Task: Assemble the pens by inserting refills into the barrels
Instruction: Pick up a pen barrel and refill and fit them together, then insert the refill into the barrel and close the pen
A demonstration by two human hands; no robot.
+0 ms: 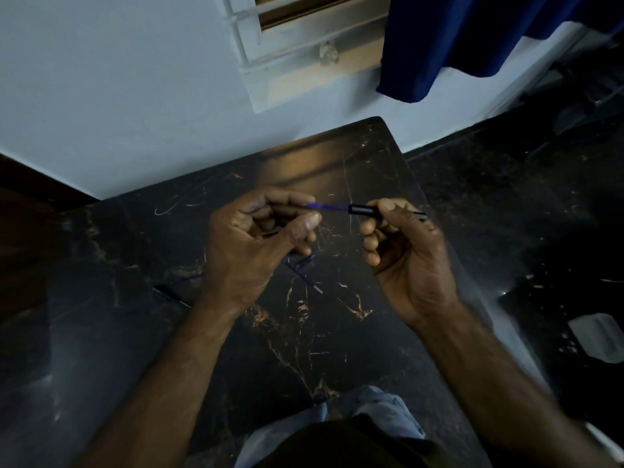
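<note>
Resting near, at the worktop's (135,332) edge: a knee in pale cloth (381,410). Pinching a blue refill (329,207) in the left hand (256,244), grip closed on its left end. Gripping a black barrel (363,210) in the right hand (401,244), fingers curled shut around it, refill tip entering the barrel's open left end, above the far worktop. Lying below the left hand: more refills (300,275) and dark pen parts (169,293). Hanging far right: a blue curtain (472,45).
</note>
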